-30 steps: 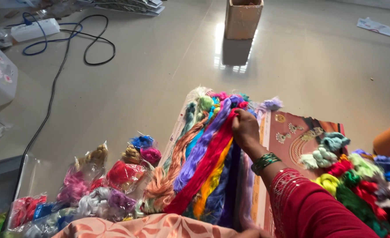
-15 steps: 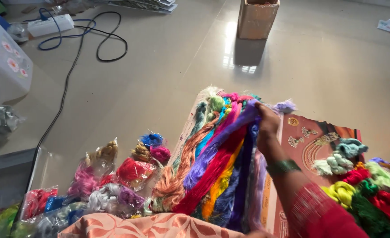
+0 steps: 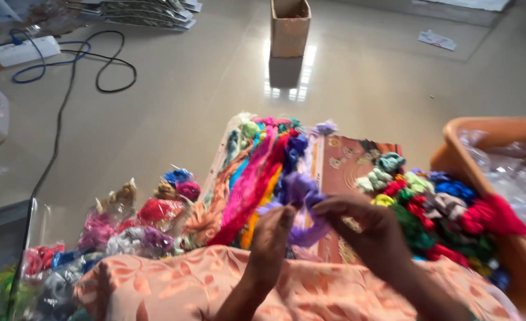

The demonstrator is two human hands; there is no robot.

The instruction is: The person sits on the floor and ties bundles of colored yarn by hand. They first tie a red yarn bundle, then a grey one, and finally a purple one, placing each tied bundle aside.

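Cardboard box [image 3: 290,27]; black cable [image 3: 96,65], white power strip [image 3: 19,50], orange tub [image 3: 501,178]

Two hands, left hand [image 3: 273,235] and right hand [image 3: 367,229], one cardboard box [image 3: 290,27], one orange tub [image 3: 483,148], one white power strip [image 3: 19,50].

Left hand [image 3: 273,236] and right hand [image 3: 367,229] both pinching a lilac thread skein [image 3: 301,196] above a peach patterned cloth [image 3: 174,285]. Long multicoloured skeins [image 3: 254,172] laid side by side on the tiled floor [image 3: 364,89]. Bagged threads [image 3: 138,220] to the left, loose small skeins [image 3: 429,202] right, beside an orange tub [image 3: 453,142]. Cardboard box [image 3: 290,27] and black cable [image 3: 105,65] further off.
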